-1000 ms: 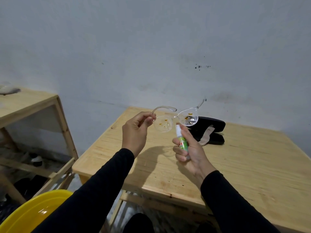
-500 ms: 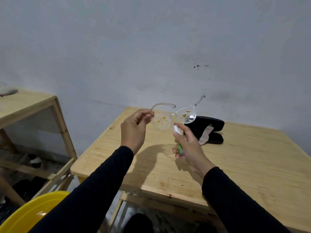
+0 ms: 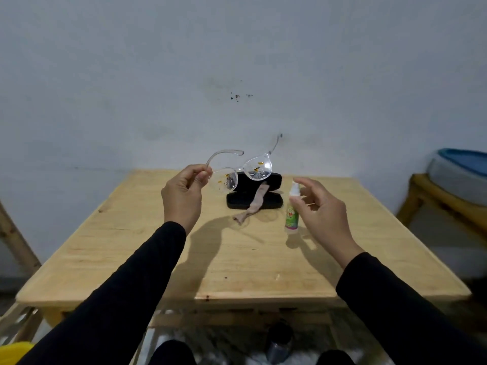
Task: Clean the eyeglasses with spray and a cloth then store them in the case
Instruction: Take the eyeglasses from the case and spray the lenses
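The eyeglasses (image 3: 241, 173) are up in the air over the far part of the desk (image 3: 184, 259), temples unfolded, pinched at one temple hinge by the left hand (image 3: 183, 196). Yellow and dark flecks sit on both lenses, so the wiping looks not yet done. The spray bottle (image 3: 292, 206) stands upright on the desk, and the right hand (image 3: 320, 210) is spread just beside it, fingers loose and holding nothing. By my reading the spraying step is over or paused; wiping and storing remain. The cloth (image 3: 253, 206) lies draped out of the open black case (image 3: 254, 193) onto the desk (untouched, ready to pick up). Whether the lenses are wet cannot be told. The case interior is mostly hidden by the glasses and cloth.
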A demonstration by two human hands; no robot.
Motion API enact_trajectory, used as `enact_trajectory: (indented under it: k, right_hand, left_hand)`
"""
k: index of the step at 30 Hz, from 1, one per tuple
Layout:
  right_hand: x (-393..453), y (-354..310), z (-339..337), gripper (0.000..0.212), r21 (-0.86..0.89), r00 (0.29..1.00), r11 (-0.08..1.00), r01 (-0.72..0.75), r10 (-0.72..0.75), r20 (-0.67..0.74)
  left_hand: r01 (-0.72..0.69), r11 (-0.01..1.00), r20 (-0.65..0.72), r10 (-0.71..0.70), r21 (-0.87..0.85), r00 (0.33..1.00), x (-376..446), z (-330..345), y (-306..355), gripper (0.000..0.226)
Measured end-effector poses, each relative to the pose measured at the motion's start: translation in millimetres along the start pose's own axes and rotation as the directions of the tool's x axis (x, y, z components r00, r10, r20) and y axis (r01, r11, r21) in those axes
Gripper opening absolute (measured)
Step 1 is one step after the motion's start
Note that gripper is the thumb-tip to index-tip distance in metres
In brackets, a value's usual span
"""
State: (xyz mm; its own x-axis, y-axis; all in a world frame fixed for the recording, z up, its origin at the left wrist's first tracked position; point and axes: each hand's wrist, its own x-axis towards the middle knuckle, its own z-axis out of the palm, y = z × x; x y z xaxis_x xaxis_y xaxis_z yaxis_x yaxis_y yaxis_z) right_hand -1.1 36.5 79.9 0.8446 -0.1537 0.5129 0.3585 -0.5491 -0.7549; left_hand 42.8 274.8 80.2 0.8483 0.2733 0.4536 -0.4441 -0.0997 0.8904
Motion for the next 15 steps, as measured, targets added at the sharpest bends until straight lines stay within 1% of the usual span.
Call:
enact_trajectory:
  k: [4, 7, 10, 12, 15]
  right_hand:
    - [-3, 13, -61, 0.032, -0.136, 0.987, 0.991, -0.013, -0.009, -0.161]
    - [-8, 21, -106, 0.031, -0.265, 0.967, 0.961, -0.077, 0.008, -0.254]
    - [-16, 35, -146, 0.032, -0.340, 0.944, 0.926, -0.162, 0.045, -0.328]
    - [-24, 46, -166, 0.033, -0.362, 0.930, 0.905, -0.223, 0.086, -0.358]
    - [-38, 58, -185, 0.033, -0.382, 0.919, 0.869, -0.313, 0.175, -0.355]
  left_hand:
    - [-0.019, 1.000, 0.079, 0.019, 0.006, 0.997, -6, 40, 0, 0.027]
    - [-0.022, 1.000, 0.127, 0.023, -0.012, 0.992, -13, 69, 3, 0.029]
    - [-0.013, 0.999, 0.170, 0.022, -0.051, 0.985, -20, 96, 4, 0.030]
    - [0.003, 0.998, 0.213, 0.012, -0.070, 0.977, -25, 111, 3, 0.030]
    - [0.032, 0.997, 0.261, -0.011, -0.073, 0.965, -33, 130, 3, 0.027]
